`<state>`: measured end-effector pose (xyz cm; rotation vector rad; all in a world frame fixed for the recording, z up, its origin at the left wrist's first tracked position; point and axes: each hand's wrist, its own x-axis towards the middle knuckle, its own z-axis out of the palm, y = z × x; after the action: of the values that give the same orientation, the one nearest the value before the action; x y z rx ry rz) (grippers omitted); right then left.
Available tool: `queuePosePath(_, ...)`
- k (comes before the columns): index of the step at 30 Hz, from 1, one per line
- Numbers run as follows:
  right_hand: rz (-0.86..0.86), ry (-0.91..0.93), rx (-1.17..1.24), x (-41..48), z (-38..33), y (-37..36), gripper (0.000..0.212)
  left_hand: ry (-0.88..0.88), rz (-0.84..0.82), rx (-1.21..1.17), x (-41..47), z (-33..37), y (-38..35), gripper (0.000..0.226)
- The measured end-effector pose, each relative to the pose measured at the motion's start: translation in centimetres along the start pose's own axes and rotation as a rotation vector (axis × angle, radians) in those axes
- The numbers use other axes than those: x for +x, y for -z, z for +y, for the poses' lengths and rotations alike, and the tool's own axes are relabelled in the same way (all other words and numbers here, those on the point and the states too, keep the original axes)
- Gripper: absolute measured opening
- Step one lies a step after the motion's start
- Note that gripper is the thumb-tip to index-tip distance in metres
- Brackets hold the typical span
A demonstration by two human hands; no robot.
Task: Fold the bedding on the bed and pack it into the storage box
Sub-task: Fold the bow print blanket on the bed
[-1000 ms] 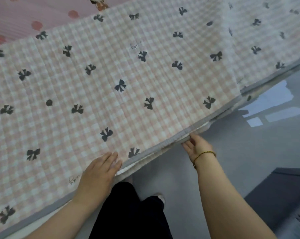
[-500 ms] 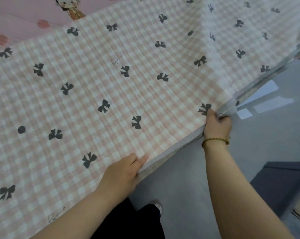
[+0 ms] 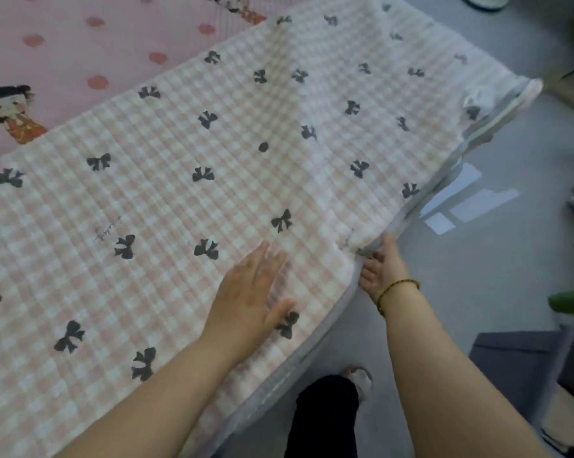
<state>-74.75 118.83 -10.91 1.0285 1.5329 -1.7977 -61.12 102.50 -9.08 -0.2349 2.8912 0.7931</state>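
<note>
A pink-and-white checked quilt (image 3: 212,200) with black bows lies spread along the near side of the bed, and its grey hem (image 3: 421,209) runs along the bed's edge. My left hand (image 3: 250,294) lies flat on top of the quilt, fingers straight and spread, close to the hem. My right hand (image 3: 379,269) is at the hem just to the right, thumb on top and fingers curled under the edge, pinching it. The dark grey storage box (image 3: 523,358) stands on the floor at the lower right, partly cut off by the frame.
A pink sheet (image 3: 80,44) with dots and cartoon dolls covers the bed beyond the quilt. The glossy grey floor (image 3: 477,292) lies to the right. My black-trousered leg (image 3: 325,421) stands by the bed. Blurred items sit at the right edge.
My left hand has left the hem and now lies flat on top of the quilt. My right hand has shifted along the hem and still pinches it. The view has panned right.
</note>
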Motion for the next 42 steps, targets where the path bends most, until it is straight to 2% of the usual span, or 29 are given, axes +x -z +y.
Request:
queuePosePath(3, 0.024, 0.063, -0.153, 4.0, -5.0, 0.1, 0.069, 0.089, 0.040, 0.022, 7.9, 4.0, -0.4, 0.077)
queuePosePath(5, 0.050, 0.192, -0.316, 5.9, -8.4, 0.2, 0.064, 0.151, 0.022, 0.088, 11.7, 5.7, -1.0, 0.072)
queuePosePath(7, 0.043, 0.384, -0.392, 7.1, -11.6, 1.0, 0.038, 0.234, -0.032, 0.156, 14.0, 6.9, -2.2, 0.065)
queuePosePath(9, 0.104, 0.530, -0.347, 7.5, -13.8, 2.4, 0.012, 0.279, -0.106, 0.225, 14.5, 7.7, -3.3, 0.066)
queuePosePath(11, 0.121, 0.455, -0.336, 9.2, -15.6, 4.1, 0.009, 0.297, -0.139, 0.269, 15.3, 8.4, -4.2, 0.078)
queuePosePath(13, 0.009, 0.292, -0.290, 10.5, -16.7, 5.4, 0.010, 0.330, -0.155, 0.272, 15.7, 9.1, -4.4, 0.096)
queuePosePath(16, -0.115, 0.183, -0.115, 12.5, -19.8, 6.7, 0.005, 0.361, -0.123, 0.235, 18.3, 10.4, -4.7, 0.101)
queuePosePath(17, -0.132, 0.167, -0.029, 12.9, -20.9, 6.9, 0.010, 0.353, -0.096, 0.208, 19.3, 11.0, -4.8, 0.100)
queuePosePath(19, -0.110, 0.160, 0.043, 13.6, -23.4, 7.0, 0.025, 0.331, -0.048, 0.181, 22.0, 12.2, -5.0, 0.099)
queuePosePath(24, 0.039, 0.211, -0.106, 18.2, -30.2, 6.7, 0.050, 0.265, -0.012, 0.160, 30.4, 14.4, -5.7, 0.096)
queuePosePath(27, 0.130, 0.176, -0.177, 21.1, -33.8, 5.6, 0.047, 0.257, -0.030, 0.190, 33.9, 14.9, -5.9, 0.095)
queuePosePath(29, 0.146, 0.169, -0.244, 22.8, -35.7, 5.1, 0.056, 0.237, -0.057, 0.266, 35.3, 14.7, -6.1, 0.090)
queuePosePath(30, 0.161, 0.196, -0.304, 23.4, -36.3, 5.1, 0.052, 0.248, -0.104, 0.272, 35.8, 14.6, -6.1, 0.083)
queuePosePath(33, 0.200, 0.381, -0.472, 24.0, -37.8, 5.3, 0.015, 0.279, -0.228, 0.215, 37.3, 14.9, -5.4, 0.070)
queuePosePath(36, 0.367, 0.722, -0.513, 23.8, -39.6, 6.8, 0.007, 0.283, -0.160, 0.115, 38.2, 15.6, -5.0, 0.072)
queuePosePath(37, 0.389, 0.752, -0.549, 23.8, -39.8, 7.2, 0.011, 0.279, -0.148, 0.079, 38.5, 15.8, -4.8, 0.072)
queuePosePath(38, 0.379, 0.730, -0.582, 24.8, -40.4, 7.4, 0.016, 0.262, -0.112, 0.057, 39.8, 16.3, -4.9, 0.072)
queuePosePath(40, 0.326, 0.540, -0.585, 26.0, -40.0, 7.5, 0.021, 0.219, -0.085, 0.090, 41.4, 17.2, -5.4, 0.069)
queuePosePath(42, 0.200, 0.349, -0.483, 27.5, -40.5, 8.1, 0.015, 0.184, -0.113, 0.158, 44.8, 19.4, -6.0, 0.070)
